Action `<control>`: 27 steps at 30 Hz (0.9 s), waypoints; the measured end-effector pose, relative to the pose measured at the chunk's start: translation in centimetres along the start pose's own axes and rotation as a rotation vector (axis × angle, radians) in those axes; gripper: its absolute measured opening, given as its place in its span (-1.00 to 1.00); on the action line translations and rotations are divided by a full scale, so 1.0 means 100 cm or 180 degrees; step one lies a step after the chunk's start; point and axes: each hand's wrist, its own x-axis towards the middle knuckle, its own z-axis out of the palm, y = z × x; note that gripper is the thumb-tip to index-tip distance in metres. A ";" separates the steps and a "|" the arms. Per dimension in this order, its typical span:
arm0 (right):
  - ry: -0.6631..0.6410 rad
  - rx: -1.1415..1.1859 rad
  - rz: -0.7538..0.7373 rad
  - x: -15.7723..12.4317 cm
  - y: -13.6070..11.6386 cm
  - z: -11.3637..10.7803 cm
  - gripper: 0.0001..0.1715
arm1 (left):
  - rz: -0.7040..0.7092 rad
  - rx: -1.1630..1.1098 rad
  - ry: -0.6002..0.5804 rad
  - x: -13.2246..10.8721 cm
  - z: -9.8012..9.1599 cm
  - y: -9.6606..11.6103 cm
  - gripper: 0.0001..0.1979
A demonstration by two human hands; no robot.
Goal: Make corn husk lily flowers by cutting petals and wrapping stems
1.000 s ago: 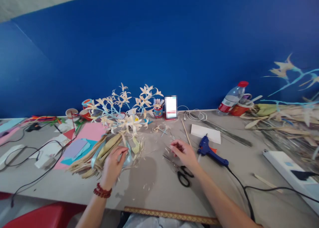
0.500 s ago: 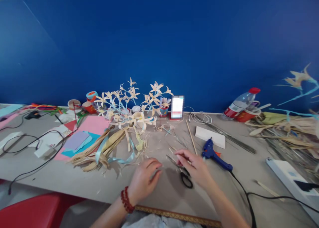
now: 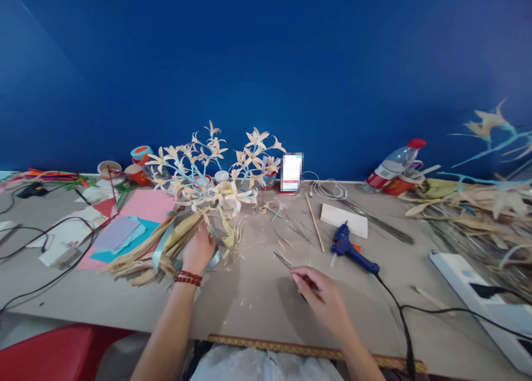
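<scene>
My left hand [image 3: 200, 249], with red beads at its wrist, reaches into the right side of a bundle of dried husks [image 3: 141, 259]. Its fingers close around a pale husk strip [image 3: 205, 219] below the flowers; the fingertips are partly hidden. A light blue ribbon [image 3: 159, 250] loops around the bundle. Cream husk flowers [image 3: 233, 198] on light blue stems stand just behind this hand. My right hand [image 3: 322, 293] is closed over the handles of scissors [image 3: 283, 259], hiding them. The blades stick out toward the upper left, low over the table.
A blue glue gun [image 3: 353, 250] lies to the right, its black cord running toward the front edge. Farther right are a white power strip [image 3: 461, 286] and husk pieces [image 3: 457, 201]. A bottle [image 3: 393, 164], a phone [image 3: 291, 171] and coloured paper [image 3: 145, 206] lie toward the back.
My left hand has moved left and forward to the husk bundle. My right hand has come down over the scissors' handles. The view has shifted slightly.
</scene>
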 end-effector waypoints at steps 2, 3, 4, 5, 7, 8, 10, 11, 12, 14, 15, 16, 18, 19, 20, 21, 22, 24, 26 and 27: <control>0.0009 0.0030 0.0012 -0.002 0.001 0.000 -0.70 | -0.0047 -0.0106 0.0048 0.001 0.000 0.000 -0.61; 0.0022 0.0046 0.0026 -0.003 0.002 0.000 -0.70 | -0.0051 -0.0174 0.0087 0.000 -0.003 -0.001 -0.61; 0.0039 0.0055 0.0040 -0.004 0.004 0.000 -0.70 | -0.0042 -0.0239 0.0131 -0.002 -0.006 -0.002 -0.61; 0.0062 0.0059 0.0050 -0.005 0.006 -0.001 -0.70 | -0.0021 -0.0342 0.0191 -0.005 -0.011 -0.003 -0.61; 0.0120 0.0051 0.0049 -0.007 0.009 0.000 -0.71 | -0.0003 -0.0663 0.0381 -0.015 -0.020 -0.002 -0.61; 0.0141 0.0046 0.0035 -0.008 0.010 0.000 -0.71 | -0.0061 -0.1199 0.0639 -0.022 -0.023 -0.001 -0.63; 0.0136 0.0015 0.0001 -0.009 0.010 0.002 -0.73 | -0.0207 -0.2215 0.0877 -0.043 -0.024 0.006 -0.63; 0.0099 -0.0008 -0.0025 -0.009 0.008 0.004 -0.74 | -0.0291 -0.2567 0.0858 -0.056 -0.022 0.011 -0.64; 0.0050 -0.0034 -0.0061 -0.009 0.006 0.005 -0.75 | -0.0373 -0.2799 0.0802 -0.070 -0.018 0.015 -0.66; -0.0061 -0.0060 -0.0154 -0.008 0.001 0.011 -0.77 | -0.0375 -0.2951 0.0461 -0.098 -0.005 0.023 -0.72; -0.0113 -0.0035 -0.0197 -0.008 -0.002 0.014 -0.77 | -0.0250 -0.2931 0.0290 -0.110 0.003 0.026 -0.75; -0.0165 0.0027 -0.0215 -0.007 -0.005 0.017 -0.78 | -0.0051 -0.2886 0.0047 -0.120 0.010 0.029 -0.76; -0.0282 0.0225 -0.0152 -0.005 -0.010 0.024 -0.79 | 0.0421 -0.2746 -0.0555 -0.134 0.020 0.036 -0.78; -0.0347 0.0341 -0.0092 -0.005 -0.012 0.028 -0.80 | 0.0556 -0.2720 -0.0797 -0.137 0.023 0.040 -0.78; -0.0408 0.0453 -0.0032 -0.004 -0.014 0.030 -0.80 | 0.0634 -0.2723 -0.0972 -0.138 0.023 0.045 -0.79; -0.0448 0.0557 0.0017 -0.003 -0.015 0.033 -0.79 | 0.0680 -0.2748 -0.1087 -0.137 0.023 0.050 -0.81; -0.0460 0.0648 0.0046 -0.002 -0.016 0.035 -0.80 | 0.0723 -0.2777 -0.1152 -0.135 0.022 0.056 -0.84; -0.0396 0.0840 0.0081 -0.001 -0.016 0.038 -0.81 | 0.0802 -0.2817 -0.1234 -0.130 0.018 0.068 -0.89; -0.0322 0.1114 0.0151 0.001 -0.014 0.040 -0.81 | 0.0819 -0.2916 -0.1310 -0.127 0.016 0.077 -0.90; -0.0306 0.1269 0.0202 0.001 -0.013 0.041 -0.80 | 0.0780 -0.3018 -0.1362 -0.126 0.015 0.081 -0.89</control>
